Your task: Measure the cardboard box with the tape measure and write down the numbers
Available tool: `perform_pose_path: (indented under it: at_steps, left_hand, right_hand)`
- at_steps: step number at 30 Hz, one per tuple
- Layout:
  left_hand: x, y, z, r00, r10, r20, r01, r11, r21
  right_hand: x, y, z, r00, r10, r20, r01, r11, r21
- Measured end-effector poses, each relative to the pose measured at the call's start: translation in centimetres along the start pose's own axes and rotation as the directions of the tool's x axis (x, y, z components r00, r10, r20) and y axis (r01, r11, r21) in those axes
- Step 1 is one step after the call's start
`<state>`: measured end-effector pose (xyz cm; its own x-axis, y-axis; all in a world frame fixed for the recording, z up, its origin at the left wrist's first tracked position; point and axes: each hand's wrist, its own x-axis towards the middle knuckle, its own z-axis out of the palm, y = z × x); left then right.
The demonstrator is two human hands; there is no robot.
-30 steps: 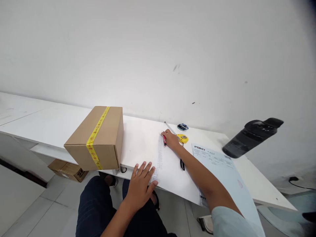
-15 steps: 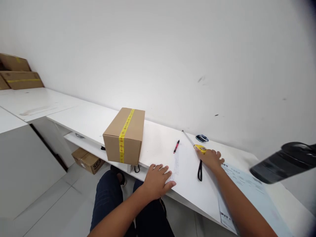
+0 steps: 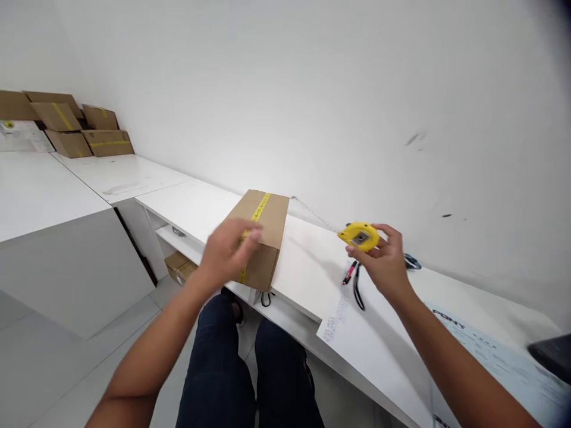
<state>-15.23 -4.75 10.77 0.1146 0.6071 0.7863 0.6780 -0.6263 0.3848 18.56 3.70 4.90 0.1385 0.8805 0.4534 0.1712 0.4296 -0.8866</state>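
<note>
A yellow tape measure (image 3: 360, 236) is gripped in my right hand (image 3: 387, 261), raised above the white counter. Its thin blade (image 3: 314, 213) sticks out toward the left, and a black wrist strap (image 3: 358, 291) dangles below. My left hand (image 3: 229, 249) is over the near part of a brown cardboard box (image 3: 277, 223) sealed with yellow printed tape. Its thumb and fingers are bent and a little apart, with nothing seen between them; whether it touches the box I cannot tell. Beneath the tape measure, a red and black pen (image 3: 350, 273) lies on a white paper sheet (image 3: 370, 339) with handwriting.
More cardboard boxes (image 3: 107, 142) are stacked at the far left of the counter (image 3: 187, 199). A pale blue printed sheet (image 3: 499, 356) and a dark bottle (image 3: 551, 355) are at the right. A small dark blue object (image 3: 413, 261) lies near the wall. Another box (image 3: 178, 267) stands under the counter.
My right hand has lifted the tape measure off the counter and brought it left. My left hand has moved from the counter's front edge to over the box. The view has turned left.
</note>
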Motion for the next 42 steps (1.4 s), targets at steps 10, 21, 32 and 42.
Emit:
perform_pose_path:
  at_steps: [10, 21, 32, 42]
  left_hand:
    - [8.1, -8.0, -2.8, 0.701, -0.632, 0.331, 0.569, 0.775, 0.275]
    - [5.6, -8.7, 0.6, 0.752, -0.608, 0.255, 0.543, 0.79, 0.284]
    - [5.3, -7.1, 0.9, 0.73, -0.675, 0.106, 0.572, 0.689, 0.445]
    - [5.5, -5.5, 0.9, 0.782, -0.605, 0.152, 0.452, 0.718, 0.53]
  right_hand:
    - [3.1, -1.4, 7.6, 0.912, -0.154, 0.381, 0.115, 0.986, 0.123]
    - [4.2, -1.1, 8.6, 0.885, -0.194, 0.423, 0.179, 0.981, 0.076]
    - [4.8, -1.6, 9.3, 0.876, -0.186, 0.445, 0.178, 0.982, 0.06]
    - [4.6, -2.2, 8.9, 0.869, -0.198, 0.453, 0.254, 0.965, -0.067]
